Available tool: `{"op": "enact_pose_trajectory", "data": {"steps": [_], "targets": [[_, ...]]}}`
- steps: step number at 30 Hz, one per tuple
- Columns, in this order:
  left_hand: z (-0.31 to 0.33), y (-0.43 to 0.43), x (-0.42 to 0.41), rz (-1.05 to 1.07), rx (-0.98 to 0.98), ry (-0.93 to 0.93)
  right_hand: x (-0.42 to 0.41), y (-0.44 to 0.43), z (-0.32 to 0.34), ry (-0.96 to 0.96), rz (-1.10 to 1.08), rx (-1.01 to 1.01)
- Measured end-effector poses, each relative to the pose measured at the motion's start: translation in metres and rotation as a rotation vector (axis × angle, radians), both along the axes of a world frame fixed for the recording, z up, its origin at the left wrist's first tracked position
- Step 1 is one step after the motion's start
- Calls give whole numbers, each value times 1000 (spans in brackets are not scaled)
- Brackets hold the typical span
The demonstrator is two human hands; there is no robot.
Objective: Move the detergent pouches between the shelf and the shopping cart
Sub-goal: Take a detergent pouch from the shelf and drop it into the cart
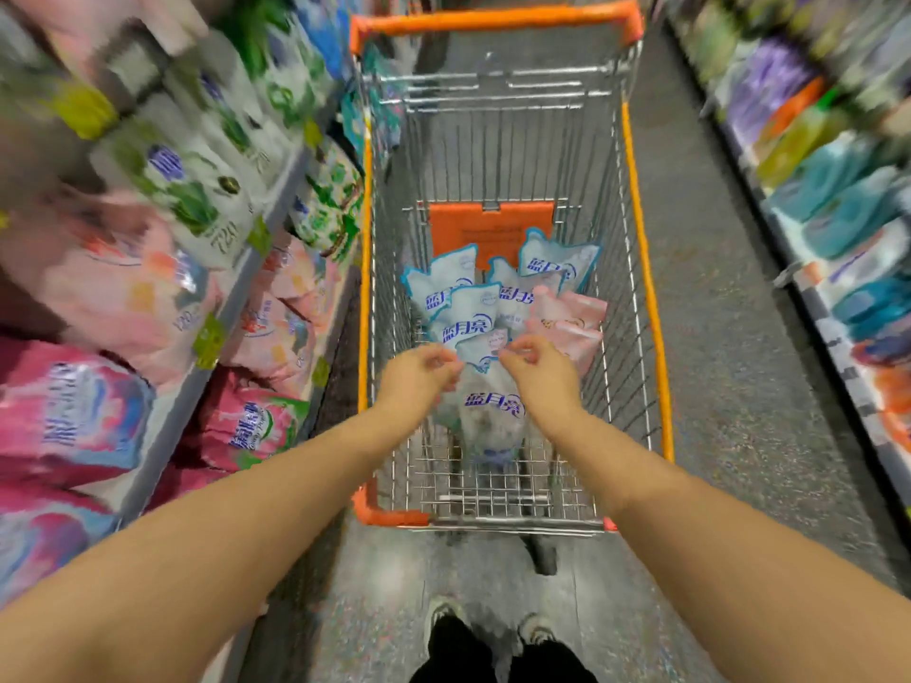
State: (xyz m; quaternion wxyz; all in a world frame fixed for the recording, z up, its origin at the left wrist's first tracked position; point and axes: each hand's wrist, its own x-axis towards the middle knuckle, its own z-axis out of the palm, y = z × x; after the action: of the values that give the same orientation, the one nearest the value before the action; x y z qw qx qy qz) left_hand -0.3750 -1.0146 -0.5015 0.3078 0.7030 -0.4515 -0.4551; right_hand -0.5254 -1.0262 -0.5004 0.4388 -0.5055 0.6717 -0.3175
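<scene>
A white and blue detergent pouch [488, 411] hangs upright over the near end of the shopping cart [646, 288]. My left hand [419, 377] and my right hand [540, 372] pinch its top corners from either side. Several more white and blue pouches [461, 308] lie piled on the cart floor beyond it, with a pink pouch [572, 322] at their right. The shelf [236, 288] on my left is packed with pink, white and green pouches.
The cart has an orange rim and an orange handle [498, 19] at the far end. A second shelf [838, 199] of bottles and packs lines the right side of the grey aisle floor [729, 337]. My shoes [443, 618] stand just behind the cart.
</scene>
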Motion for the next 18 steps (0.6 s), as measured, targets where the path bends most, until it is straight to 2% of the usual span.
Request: {"op": "enact_pose_trajectory", "data": {"steps": [6,9,18], "targets": [[124,55,10,154,-334,30,37,27,109,-78,213,-301],[187,102,19,257,-501,-27,52,62,171,-125,346,-457],[334,333,67,599,-816,-209,121,252,330,-365,848,-742]]}}
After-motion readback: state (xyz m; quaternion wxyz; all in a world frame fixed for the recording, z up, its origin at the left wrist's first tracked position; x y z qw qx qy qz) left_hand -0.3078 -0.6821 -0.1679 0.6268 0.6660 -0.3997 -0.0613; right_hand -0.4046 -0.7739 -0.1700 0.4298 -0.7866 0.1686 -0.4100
